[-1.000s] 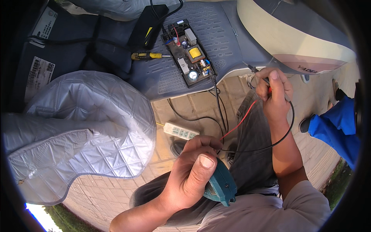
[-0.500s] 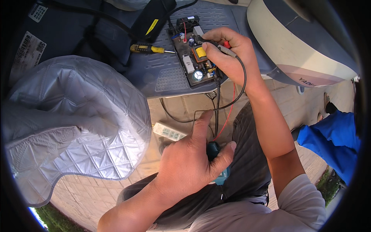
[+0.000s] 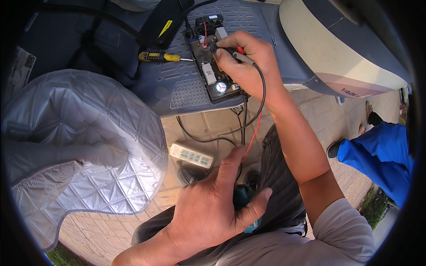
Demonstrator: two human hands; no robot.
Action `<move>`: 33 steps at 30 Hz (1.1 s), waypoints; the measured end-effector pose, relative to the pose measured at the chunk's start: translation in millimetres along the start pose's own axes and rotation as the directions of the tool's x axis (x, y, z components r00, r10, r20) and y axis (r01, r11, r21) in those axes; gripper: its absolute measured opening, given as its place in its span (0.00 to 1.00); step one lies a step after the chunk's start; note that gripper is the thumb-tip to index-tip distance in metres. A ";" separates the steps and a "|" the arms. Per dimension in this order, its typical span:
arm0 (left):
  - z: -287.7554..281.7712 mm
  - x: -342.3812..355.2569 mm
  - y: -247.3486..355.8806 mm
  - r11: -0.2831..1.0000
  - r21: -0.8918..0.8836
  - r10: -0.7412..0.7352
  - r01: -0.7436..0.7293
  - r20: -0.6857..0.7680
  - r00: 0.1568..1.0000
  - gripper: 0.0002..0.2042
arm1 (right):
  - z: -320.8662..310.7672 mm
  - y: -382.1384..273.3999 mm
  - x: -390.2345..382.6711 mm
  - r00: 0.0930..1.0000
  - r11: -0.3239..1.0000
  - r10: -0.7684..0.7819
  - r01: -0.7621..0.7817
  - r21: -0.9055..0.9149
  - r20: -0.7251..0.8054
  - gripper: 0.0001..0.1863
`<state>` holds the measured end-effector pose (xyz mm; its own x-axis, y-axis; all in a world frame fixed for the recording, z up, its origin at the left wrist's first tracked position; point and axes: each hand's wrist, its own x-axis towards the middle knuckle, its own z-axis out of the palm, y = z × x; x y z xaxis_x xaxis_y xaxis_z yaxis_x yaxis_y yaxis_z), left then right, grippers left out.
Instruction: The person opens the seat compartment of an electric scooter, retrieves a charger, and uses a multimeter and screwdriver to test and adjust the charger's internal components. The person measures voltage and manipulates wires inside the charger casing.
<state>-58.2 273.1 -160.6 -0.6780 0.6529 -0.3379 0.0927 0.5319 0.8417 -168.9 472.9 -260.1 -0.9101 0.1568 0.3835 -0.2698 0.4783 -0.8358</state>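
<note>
In my right hand (image 3: 255,62), a black test probe (image 3: 242,56) and a red one (image 3: 240,49) are pinched together. Their tips, partly hidden by my fingers, are at an open circuit board in a black case (image 3: 205,56) with capacitors and a small fan. Lower down, my left hand (image 3: 208,208) is curled around a teal-and-black multimeter (image 3: 242,195), mostly covered by the hand. The index finger extends forward and the thumb stands apart. A red lead (image 3: 254,135) and a black lead (image 3: 262,104) run between the probes and the left-hand area.
The board rests on a scooter's grey footboard (image 3: 188,94), beside a yellow-and-black screwdriver (image 3: 157,56) and a black power adapter (image 3: 162,22). Below are a white power strip (image 3: 191,155) and a silver quilted cover (image 3: 102,146). Another person's blue trouser leg (image 3: 372,155) shows at right.
My left hand has moved down toward my lap, and the multimeter with it. The right hand keeps the probes at the board. The whole view has shifted slightly.
</note>
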 end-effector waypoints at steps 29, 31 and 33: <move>-10.5 60.3 -30.7 0.950 0.135 -0.269 0.283 -0.110 0.957 0.45 | -9.1 -2.8 4.7 0.994 0.999 -0.036 0.033 0.037 0.106 0.08; -9.8 60.7 -33.0 0.949 0.122 -0.276 0.289 -0.109 0.955 0.45 | -9.6 -3.0 4.3 0.993 0.998 -0.060 0.059 0.008 0.106 0.08; -9.8 60.8 -33.7 0.947 0.113 -0.288 0.299 -0.104 0.952 0.45 | -8.6 -1.4 3.7 0.991 0.995 -0.095 0.097 -0.021 0.095 0.08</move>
<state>-109.7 289.6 -205.3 -0.7482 0.4118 -0.5202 -0.0328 0.7602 0.6489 -169.1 480.3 -254.1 -0.9062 0.0279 0.4220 -0.3503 0.5097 -0.7858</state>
